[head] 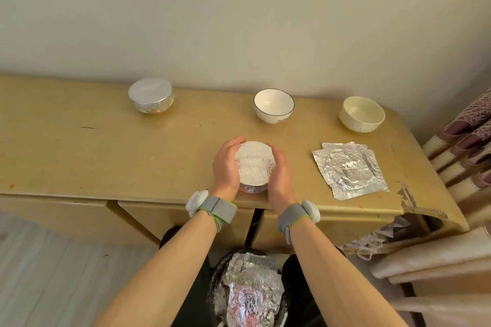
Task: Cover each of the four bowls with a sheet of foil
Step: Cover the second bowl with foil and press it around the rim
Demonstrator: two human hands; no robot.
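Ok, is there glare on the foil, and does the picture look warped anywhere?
Head view: soft, even light; the loose foil sheets glint mildly, the foil-covered bowl between both hands shines pale on top without washing out; wide-angle warp bows the desk's edges.

No text, label, brand, number or sign can be read anywhere: the bowls, foil, bench and wristbands show no legible writing

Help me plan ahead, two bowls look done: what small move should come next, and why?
Probably release the foil-wrapped bowl, which both the left hand and right hand cup, and reach right for the foil sheets; the white bowl and cream bowl remain uncovered.
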